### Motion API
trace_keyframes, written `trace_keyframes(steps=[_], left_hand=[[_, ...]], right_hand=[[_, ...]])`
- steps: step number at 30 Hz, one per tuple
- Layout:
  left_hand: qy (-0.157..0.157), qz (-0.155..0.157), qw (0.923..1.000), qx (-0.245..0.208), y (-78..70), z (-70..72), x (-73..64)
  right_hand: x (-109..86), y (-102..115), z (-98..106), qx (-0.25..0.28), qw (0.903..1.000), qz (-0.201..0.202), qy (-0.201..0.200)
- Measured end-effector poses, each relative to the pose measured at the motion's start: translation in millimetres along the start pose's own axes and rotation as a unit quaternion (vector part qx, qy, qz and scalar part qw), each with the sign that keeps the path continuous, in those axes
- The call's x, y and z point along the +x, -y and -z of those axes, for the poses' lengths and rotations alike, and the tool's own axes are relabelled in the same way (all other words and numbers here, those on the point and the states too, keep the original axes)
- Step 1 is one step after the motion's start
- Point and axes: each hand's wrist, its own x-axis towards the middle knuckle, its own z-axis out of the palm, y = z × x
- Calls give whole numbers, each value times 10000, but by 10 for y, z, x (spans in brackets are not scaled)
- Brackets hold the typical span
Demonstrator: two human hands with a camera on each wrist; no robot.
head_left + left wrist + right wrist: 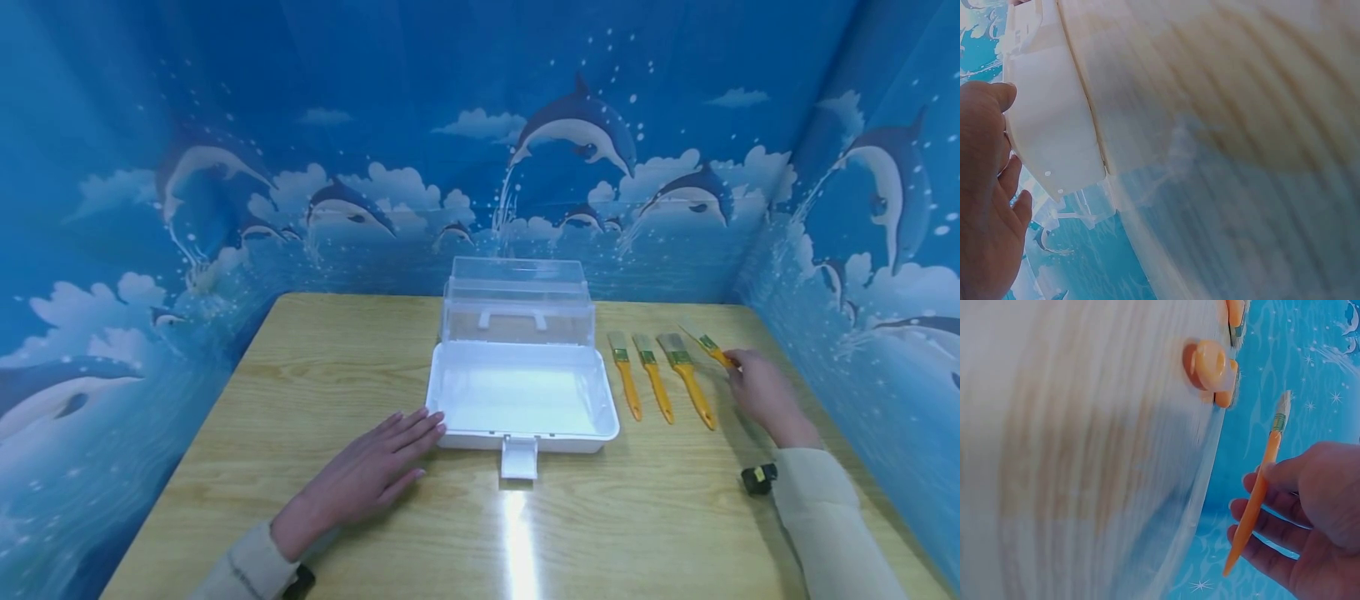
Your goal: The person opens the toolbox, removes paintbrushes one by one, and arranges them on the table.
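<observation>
My right hand (767, 398) pinches the orange handle of a paintbrush (1266, 469) between thumb and fingers, above the table's right side. Its bristles point away toward the back, past a green-marked metal band. To its left lie three more paintbrushes in a row: a narrow one (627, 379), a middle one (655, 382) and a wider one (688, 383). A white plastic box (525, 444) stands at the middle with its clear lid (517, 304) tipped back. The left hand (367, 471) lies with straight fingers, fingertips at the box's front left corner.
The box's white latch (519, 458) hangs down at its front. A wooden table (315, 375) carries everything, and a blue dolphin-print curtain (375, 100) closes off its back and sides.
</observation>
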Motion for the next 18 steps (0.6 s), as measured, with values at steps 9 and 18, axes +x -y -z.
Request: trace_keyframes(steps=[9, 18], left_hand=[[-33, 29, 10000, 48, -3, -4, 3], [-6, -30, 10000, -48, 0, 4, -1]], right_hand=[[-15, -16, 35, -154, 9995, -41, 273], [-25, -20, 36, -288, 9983, -244, 446]])
